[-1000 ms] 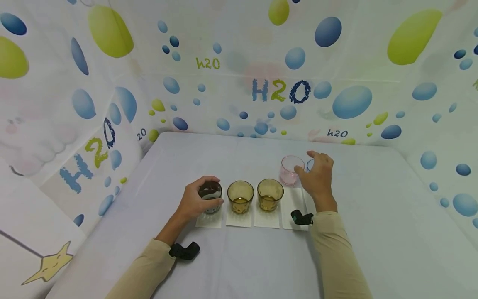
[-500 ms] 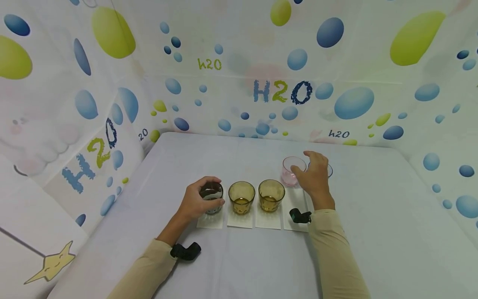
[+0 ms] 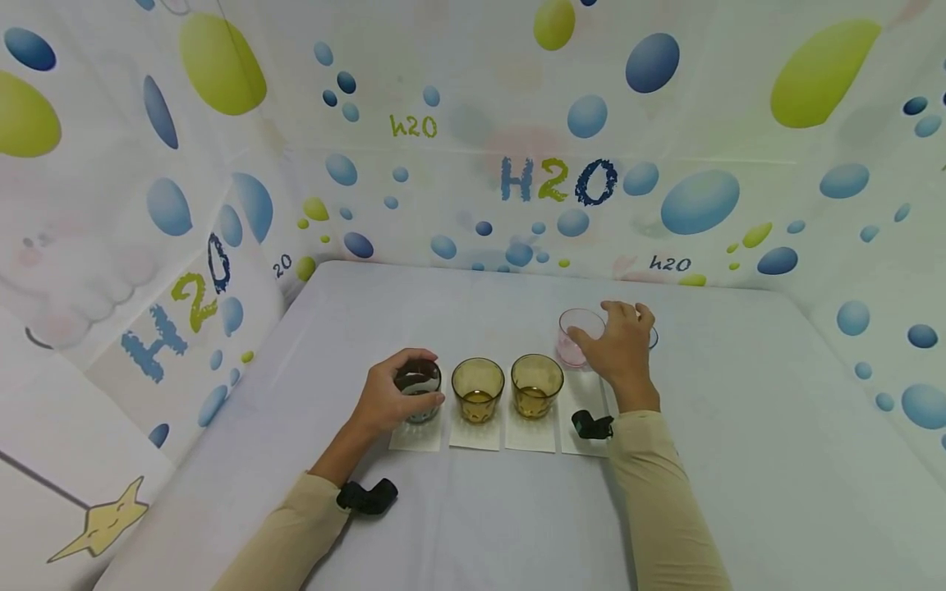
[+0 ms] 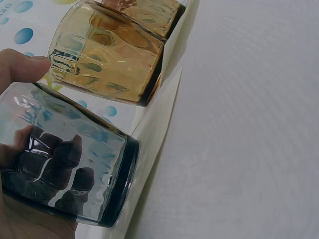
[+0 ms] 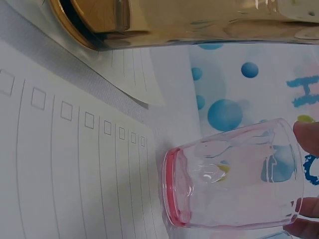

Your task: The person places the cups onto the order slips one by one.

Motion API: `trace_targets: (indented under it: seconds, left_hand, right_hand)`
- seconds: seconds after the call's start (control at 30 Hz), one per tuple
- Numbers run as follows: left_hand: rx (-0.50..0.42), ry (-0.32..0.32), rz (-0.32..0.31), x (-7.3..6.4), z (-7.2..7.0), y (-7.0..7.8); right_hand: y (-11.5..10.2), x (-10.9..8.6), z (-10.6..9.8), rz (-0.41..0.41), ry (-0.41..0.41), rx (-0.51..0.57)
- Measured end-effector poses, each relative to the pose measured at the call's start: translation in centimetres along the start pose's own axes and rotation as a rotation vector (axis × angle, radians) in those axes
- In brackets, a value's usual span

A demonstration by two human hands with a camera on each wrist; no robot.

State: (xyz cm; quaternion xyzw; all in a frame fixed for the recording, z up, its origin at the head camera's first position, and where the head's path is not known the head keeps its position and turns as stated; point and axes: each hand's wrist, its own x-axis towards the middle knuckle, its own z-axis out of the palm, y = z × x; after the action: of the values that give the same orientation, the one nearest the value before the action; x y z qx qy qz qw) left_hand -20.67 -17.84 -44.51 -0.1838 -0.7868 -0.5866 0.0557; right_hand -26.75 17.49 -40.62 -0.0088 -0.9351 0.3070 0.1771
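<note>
My left hand point(image 3: 392, 394) curls round a dark blue-grey tinted glass point(image 4: 70, 159), thumb on the near side; it stands on a pale paper at the left end of the row. To its right stand two amber glasses, a left one point(image 3: 477, 394) and a right one point(image 3: 536, 390). My right hand point(image 3: 624, 353) is beside a clear pink glass point(image 5: 234, 179), its thumb and fingers spread apart near the rim. Whether they touch it I cannot tell. Mostly hidden behind this hand is a blue-rimmed glass point(image 3: 654, 337).
Several pale papers lie in a row on the white tablecloth point(image 3: 517, 525); the rightmost paper point(image 3: 580, 394) has printed lines and small boxes and lies in front of the pink glass. A curtain with H2O print point(image 3: 473, 107) hangs behind and at the sides.
My right hand has moved left, its thumb further across the pink glass, and the blue rim now shows on the hand's right side. The left hand has kept its place on the dark glass.
</note>
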Motion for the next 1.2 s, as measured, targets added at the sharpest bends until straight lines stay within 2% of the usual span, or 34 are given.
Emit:
trace_targets:
  seconds: [0.27,0.63,0.93,1.2]
  left_hand:
    - [-0.006,-0.006,0.005,0.00,0.00,-0.15]
    - [-0.012,-0.003,-0.001,0.07,0.01,-0.08]
    - [-0.012,-0.003,0.004,-0.03,-0.03,-0.11]
    - [0.003,0.000,0.001,0.03,-0.02,-0.10]
  right_hand:
    - [-0.08,-0.09,-0.07,-0.035,-0.026,-0.065]
    - [-0.44,-0.18,-0.20,0.011,-0.084,-0.095]
    - [-0.36,-0.13,-0.09,0.024,-0.091,-0.102]
    - [-0.16,-0.08,0.19,0.014,-0.159,-0.202]
